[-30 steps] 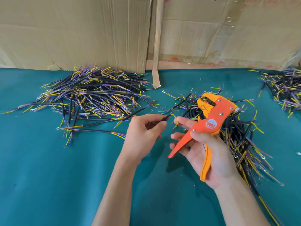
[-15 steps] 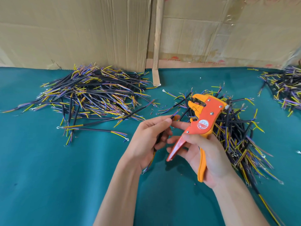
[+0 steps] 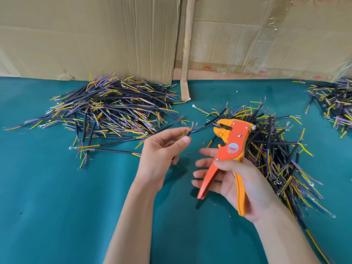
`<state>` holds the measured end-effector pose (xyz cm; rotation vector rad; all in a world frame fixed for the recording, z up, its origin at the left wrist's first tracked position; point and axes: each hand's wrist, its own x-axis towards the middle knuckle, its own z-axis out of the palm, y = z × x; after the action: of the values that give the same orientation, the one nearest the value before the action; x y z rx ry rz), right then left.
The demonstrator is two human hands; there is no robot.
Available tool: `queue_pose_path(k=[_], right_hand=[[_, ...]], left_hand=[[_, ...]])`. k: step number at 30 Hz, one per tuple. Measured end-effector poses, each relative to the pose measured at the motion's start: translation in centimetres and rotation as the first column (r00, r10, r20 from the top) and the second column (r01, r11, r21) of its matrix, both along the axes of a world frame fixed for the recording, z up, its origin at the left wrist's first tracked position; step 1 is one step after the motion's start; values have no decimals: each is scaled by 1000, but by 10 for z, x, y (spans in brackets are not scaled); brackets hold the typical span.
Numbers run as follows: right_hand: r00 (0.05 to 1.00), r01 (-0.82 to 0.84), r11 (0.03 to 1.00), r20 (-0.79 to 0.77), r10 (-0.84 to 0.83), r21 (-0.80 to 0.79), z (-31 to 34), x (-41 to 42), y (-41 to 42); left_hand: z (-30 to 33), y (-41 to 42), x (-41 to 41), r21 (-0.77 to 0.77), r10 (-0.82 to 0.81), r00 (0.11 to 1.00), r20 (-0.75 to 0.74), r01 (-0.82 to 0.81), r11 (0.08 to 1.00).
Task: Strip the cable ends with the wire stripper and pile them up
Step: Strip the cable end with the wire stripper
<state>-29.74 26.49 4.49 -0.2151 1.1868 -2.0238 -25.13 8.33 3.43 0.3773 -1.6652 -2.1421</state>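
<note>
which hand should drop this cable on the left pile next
Left. The left hand already pinches the cable and sits beside the left pile. The right hand is occupied holding the wire stripper and lies farther from that pile.

The cable point(image 3: 187, 133) pinched in the left hand point(image 3: 162, 153) is mostly hidden behind its fingers. The far-right cable pile point(image 3: 335, 103) is cut off by the frame edge. The wire stripper's label point(image 3: 232, 147) is too small to read.

Orange wire stripper point(image 3: 232, 147), teal table point(image 3: 57, 206)
</note>
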Motion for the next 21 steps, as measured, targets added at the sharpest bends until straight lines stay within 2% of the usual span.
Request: queue_pose_path(k=[4,9,21], right_hand=[[990,-137,990,18,137,18,3,3,0],[960,-280,960,10,280,11,5,10,-4],[964,-266,964,3,266,3,6,12,-8]], left_hand=[[3,-8,3,-56,77,996,-47,-80,995],[5,-8,5,-184,65,997,-28,-69,980],[2,-7,3,-324,39,999,-11,-41,945]])
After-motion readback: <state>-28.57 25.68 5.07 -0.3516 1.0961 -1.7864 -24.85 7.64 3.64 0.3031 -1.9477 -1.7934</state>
